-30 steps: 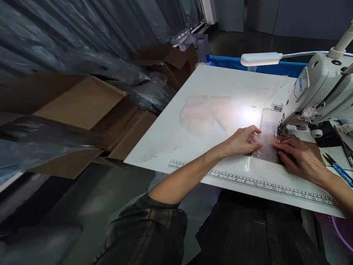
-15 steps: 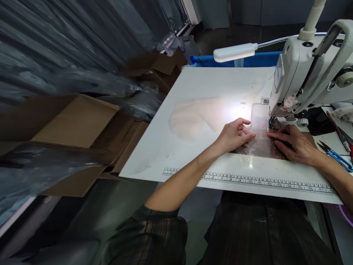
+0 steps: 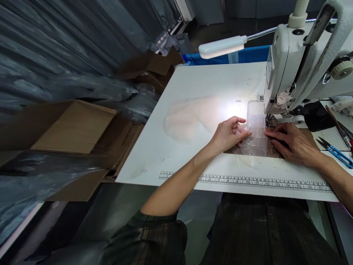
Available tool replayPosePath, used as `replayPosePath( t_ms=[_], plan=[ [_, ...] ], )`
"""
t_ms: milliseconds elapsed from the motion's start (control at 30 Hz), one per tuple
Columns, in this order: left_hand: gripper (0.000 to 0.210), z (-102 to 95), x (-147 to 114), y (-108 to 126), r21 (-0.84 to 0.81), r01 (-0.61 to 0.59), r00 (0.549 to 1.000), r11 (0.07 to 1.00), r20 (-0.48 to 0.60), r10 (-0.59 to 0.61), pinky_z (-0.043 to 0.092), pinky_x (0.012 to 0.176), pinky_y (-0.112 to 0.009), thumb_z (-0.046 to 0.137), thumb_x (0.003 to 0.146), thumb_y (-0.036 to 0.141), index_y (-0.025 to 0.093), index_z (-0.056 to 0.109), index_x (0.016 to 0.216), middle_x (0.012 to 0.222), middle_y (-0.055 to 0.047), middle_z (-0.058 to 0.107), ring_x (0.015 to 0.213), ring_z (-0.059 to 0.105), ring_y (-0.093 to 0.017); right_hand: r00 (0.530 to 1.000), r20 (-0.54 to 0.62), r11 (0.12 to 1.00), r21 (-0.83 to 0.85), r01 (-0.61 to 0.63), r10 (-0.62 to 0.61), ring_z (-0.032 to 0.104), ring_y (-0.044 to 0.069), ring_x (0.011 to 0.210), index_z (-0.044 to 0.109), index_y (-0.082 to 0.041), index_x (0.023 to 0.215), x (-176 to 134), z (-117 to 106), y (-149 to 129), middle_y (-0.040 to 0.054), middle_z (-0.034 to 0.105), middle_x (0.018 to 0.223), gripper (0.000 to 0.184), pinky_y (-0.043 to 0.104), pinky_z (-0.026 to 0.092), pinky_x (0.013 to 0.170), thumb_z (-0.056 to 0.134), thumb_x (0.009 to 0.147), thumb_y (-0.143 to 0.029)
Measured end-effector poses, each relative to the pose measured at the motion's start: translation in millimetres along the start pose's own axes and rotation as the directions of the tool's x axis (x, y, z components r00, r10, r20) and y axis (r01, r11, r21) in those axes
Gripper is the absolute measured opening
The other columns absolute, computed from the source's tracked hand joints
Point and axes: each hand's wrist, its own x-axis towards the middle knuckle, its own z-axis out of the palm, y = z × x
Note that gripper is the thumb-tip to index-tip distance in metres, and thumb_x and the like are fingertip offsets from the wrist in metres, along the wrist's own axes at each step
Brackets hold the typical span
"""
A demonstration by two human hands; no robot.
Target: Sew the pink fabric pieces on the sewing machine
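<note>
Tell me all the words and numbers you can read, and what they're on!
"10 11 12 13 14 15 16 17": ruler strip along the white table's near edge; its other marks are too small.
Label on the sewing machine: too slanted to read.
Red marks on the clear plastic: too small to read.

Got right hand [image 3: 297, 145] on brown sheet [image 3: 273, 149], fingertips by right edge of clear plastic film [image 3: 257, 145]; left hand [image 3: 228, 132] at film's left edge, fingers curled. See sewing machine [image 3: 284, 70] just beyond right fingertips, blue thread snips [image 3: 333, 148] to their right.
</note>
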Motion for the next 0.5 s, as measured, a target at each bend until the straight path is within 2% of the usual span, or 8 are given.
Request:
replayPosePath(
  t_ms=[200,400,500],
  plan=[
    [0.043,0.0,-1.6,-0.7,0.022,-0.048,0.999,0.999,0.019,0.048,0.051,0.051,-0.026,0.076,0.074,0.031,0.016,0.059,0.110,0.070,0.002,0.065,0.050,0.059,-0.009,0.998,-0.003,0.998,0.028,-0.063,0.063,0.061,0.026,0.101,0.065,-0.026,0.134,-0.8,-2.2,-3.5,0.0125,0.063,0.112,0.040,0.042,0.056,0.088,0.041,0.103,-0.033],
    [0.042,-0.3,-2.4,-3.3,0.043,-0.091,0.995,0.995,0.033,0.089,0.050,0.054,-0.026,0.075,0.073,0.030,0.016,0.059,0.110,0.070,0.002,0.066,0.054,0.060,-0.010,1.000,-0.004,1.000,-0.006,0.012,-0.012,0.061,0.025,0.096,0.070,-0.026,0.128,0.3,-3.3,-5.5,0.0123,0.064,0.107,0.039,0.043,0.056,0.086,0.040,0.103,-0.032],
    [0.043,0.1,-1.9,-5.3,0.060,-0.105,0.994,0.993,0.042,0.102,0.050,0.056,-0.027,0.074,0.074,0.032,0.016,0.060,0.111,0.074,0.000,0.067,0.059,0.062,-0.011,1.000,-0.002,1.000,-0.022,0.011,-0.011,0.060,0.025,0.096,0.071,-0.026,0.127,0.6,-2.6,-5.3,0.0121,0.064,0.107,0.038,0.043,0.056,0.085,0.041,0.103,-0.031]
  ],
)
